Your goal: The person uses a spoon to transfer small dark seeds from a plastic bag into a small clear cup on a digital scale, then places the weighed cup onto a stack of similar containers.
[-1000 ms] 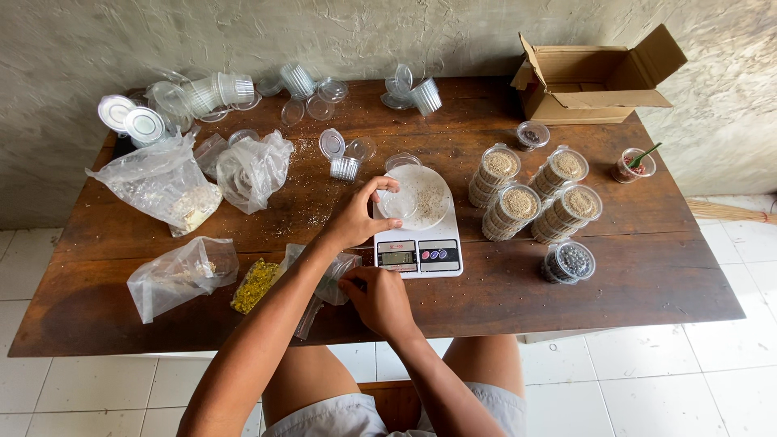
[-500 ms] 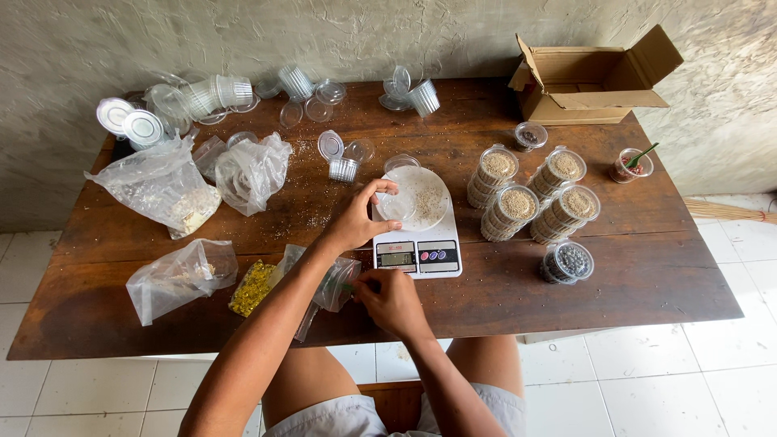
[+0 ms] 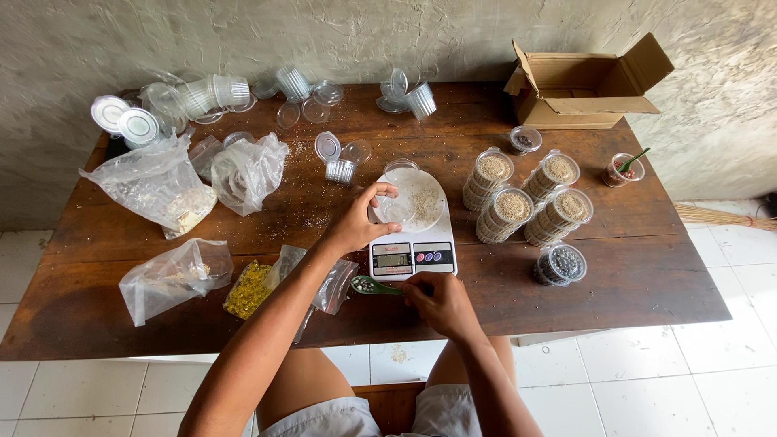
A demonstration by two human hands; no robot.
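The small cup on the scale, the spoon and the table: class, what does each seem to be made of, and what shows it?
Small cup under the left hand: likely clear thin plastic; the scale's plate shows through it.
Spoon in the right hand: probably green plastic, of even, slightly glossy colour.
Table: dark wood; plank seams, grain and worn matt patches show.

Bare table lies open along the right front edge, and a wide strip at the left front corner is free too. Around the scale room is tight: stacked filled cups stand just to its right, a dark-filled cup sits near them, and plastic bags crowd its left. The back edge is blocked by loose empty cups and a cardboard box. The left hand reaches over the gap between bags and scale.
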